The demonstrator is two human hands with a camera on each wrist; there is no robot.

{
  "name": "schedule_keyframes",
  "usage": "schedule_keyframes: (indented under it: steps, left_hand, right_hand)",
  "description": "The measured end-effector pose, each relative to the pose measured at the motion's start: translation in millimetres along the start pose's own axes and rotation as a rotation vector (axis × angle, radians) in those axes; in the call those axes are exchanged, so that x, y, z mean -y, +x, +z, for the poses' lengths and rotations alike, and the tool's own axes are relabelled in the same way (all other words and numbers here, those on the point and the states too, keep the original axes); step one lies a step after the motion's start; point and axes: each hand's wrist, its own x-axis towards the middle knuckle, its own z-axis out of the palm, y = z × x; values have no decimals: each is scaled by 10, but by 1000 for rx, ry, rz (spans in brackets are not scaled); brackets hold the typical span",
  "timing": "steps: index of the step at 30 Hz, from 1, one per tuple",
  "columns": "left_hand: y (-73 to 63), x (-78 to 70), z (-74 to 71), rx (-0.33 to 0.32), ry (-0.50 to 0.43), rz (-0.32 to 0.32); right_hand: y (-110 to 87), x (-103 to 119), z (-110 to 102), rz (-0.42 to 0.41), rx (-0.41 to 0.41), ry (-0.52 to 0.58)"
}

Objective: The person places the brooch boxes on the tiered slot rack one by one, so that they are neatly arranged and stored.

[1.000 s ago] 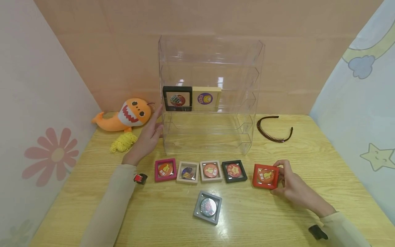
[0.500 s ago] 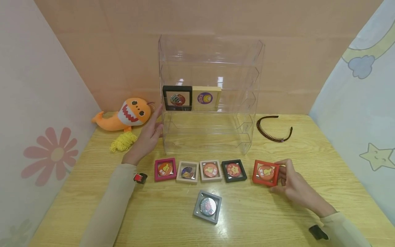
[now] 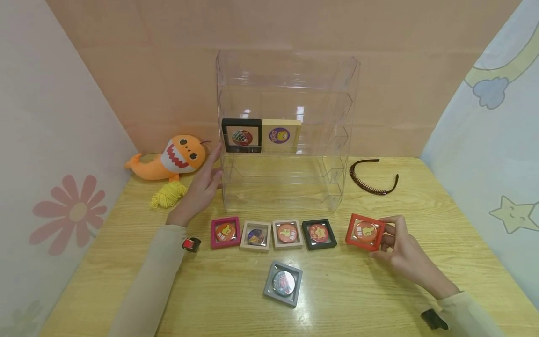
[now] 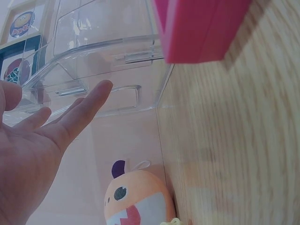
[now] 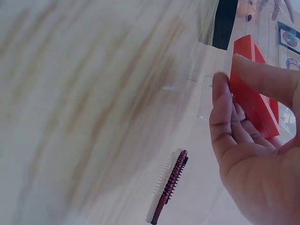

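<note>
Gripped at its outer edge between the thumb and fingers of the right hand (image 3: 408, 256): square red display frame (image 3: 365, 232), tilted, at the right of the worktop (image 3: 210, 295); clearance beneath impossible to tell. Thick plain red sides, clear window, and within it a round red badge (image 3: 366, 231) with a yellow thumbs-up. Beside this motif, pale characters, too small to read with certainty; similar lettering in the magenta frame (image 3: 225, 232), right-hand cream frame (image 3: 287, 234) and dark frame (image 3: 319, 233) of the row to its left. In the same row, left-hand cream frame (image 3: 256, 236); nearer the viewer, grey frame (image 3: 283, 283). At the left side of the clear tiered rack (image 3: 324, 135): left hand (image 3: 201, 187), with fingers outstretched and holding nothing. On one tier, side by side: black frame (image 3: 242, 135) and pale yellow frame (image 3: 281, 135), the latter with a purple badge, lettering illegible. Surface of yellowish wood grain, also bearing an orange plush shark (image 3: 185, 154), yellow yarn (image 3: 168, 194) and toothed headband (image 3: 366, 187). Behind, peach backdrop (image 3: 286, 28); at left, pale flower-printed panel (image 3: 63, 117).
</note>
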Motion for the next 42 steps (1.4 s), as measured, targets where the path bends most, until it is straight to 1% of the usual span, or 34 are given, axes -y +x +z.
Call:
schedule_keyframes:
  steps: [8, 13, 19, 26, 33, 37, 42]
  left_hand:
    - [-2, 8, 5, 1, -17, -1]
    - [1, 15, 9, -1, -2, -1]
    - [2, 32, 11, -4, 4, -4]
    - [4, 41, 13, -1, -8, -3]
    - [3, 58, 13, -2, -2, 11]
    - [-1, 54, 11, -9, 24, 19]
    - [-1, 41, 6, -6, 19, 20]
  right_hand:
    - [1, -10, 9, 7, 1, 19]
    - [-12, -29, 16, -1, 1, 5]
    - [-16, -27, 7, 16, -2, 11]
    - [31, 21, -5, -18, -17, 39]
    - [145, 173, -5, -22, -19, 64]
    - [258, 304, 9, -26, -19, 68]
    - [414, 431, 41, -36, -2, 71]
